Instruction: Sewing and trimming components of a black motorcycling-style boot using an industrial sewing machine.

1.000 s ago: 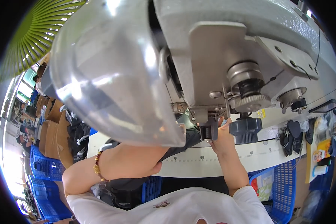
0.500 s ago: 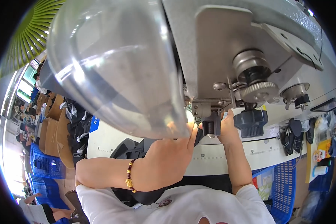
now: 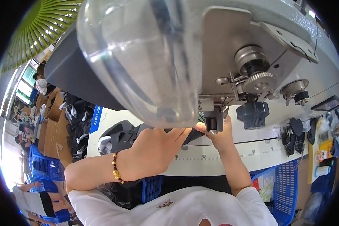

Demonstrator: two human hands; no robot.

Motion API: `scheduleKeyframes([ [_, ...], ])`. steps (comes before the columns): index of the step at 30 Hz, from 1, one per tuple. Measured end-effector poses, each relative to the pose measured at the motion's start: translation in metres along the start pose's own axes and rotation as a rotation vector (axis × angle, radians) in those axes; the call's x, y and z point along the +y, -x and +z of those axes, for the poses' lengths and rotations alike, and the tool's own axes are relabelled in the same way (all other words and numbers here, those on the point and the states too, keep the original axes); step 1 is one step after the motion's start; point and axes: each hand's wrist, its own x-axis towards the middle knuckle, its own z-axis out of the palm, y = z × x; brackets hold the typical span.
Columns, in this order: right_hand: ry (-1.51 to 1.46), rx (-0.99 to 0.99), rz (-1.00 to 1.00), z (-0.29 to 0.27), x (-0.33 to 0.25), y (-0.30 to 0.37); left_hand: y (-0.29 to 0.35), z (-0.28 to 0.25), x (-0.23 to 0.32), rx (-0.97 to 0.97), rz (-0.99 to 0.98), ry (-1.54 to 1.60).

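Note:
Grey-black shoe upper (image 3: 121, 136) lies on the white sewing machine bed, with a pale part at its left end. My left hand (image 3: 156, 147), a beaded bracelet at its wrist, is closed over the upper; a clear plastic shield (image 3: 139, 64) partly covers its fingers. On the other side of the dark material, my right hand (image 3: 220, 136) pinches its edge with the thumb, close below the presser area. The sewing machine head (image 3: 224, 49) stands right above both hands and hides the needle and some of my right fingers.
A tension knob (image 3: 252, 115) juts out above my right wrist. Blue crates (image 3: 286, 192) stand at lower right and far left. Black shoe uppers (image 3: 77, 124) are heaped beside cardboard boxes (image 3: 56, 139). A green fan (image 3: 41, 26) is at upper left. Another person (image 3: 37, 199) is at lower left.
My left hand has shifted left and slightly down with the shoe upper, showing more of its pale end. The right hand has turned, bringing its thumb into sight. The view has shifted slightly.

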Motion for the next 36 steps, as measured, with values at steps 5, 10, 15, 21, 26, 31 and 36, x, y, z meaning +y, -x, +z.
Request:
scheduleKeyframes([
  [5, 0.041, 0.068, -0.104, 0.007, 0.014, 0.003, 0.002, -0.001, -0.009, -0.059, 0.024, -0.084],
  [10, -0.058, 0.107, -0.123, 0.013, 0.021, 0.006, 0.003, -0.001, -0.016, -0.056, 0.025, -0.026],
  [15, -0.063, 0.144, -0.217, 0.016, 0.023, 0.005, 0.001, 0.003, -0.023, 0.024, 0.088, 0.007],
  [21, -0.079, 0.169, -0.199, 0.019, 0.023, 0.005, 0.001, 0.001, -0.028, 0.141, 0.151, -0.043],
  [26, -0.049, 0.200, -0.124, 0.023, 0.017, 0.007, 0.003, -0.009, -0.029, -0.071, 0.047, -0.010],
  [31, -0.002, 0.170, -0.060, 0.023, 0.012, 0.015, 0.013, -0.011, -0.034, 0.035, 0.029, -0.065],
  [36, 0.244, 0.013, -0.176, 0.016, 0.022, 0.012, 0.035, 0.015, -0.027, 0.314, -0.066, -0.286],
])
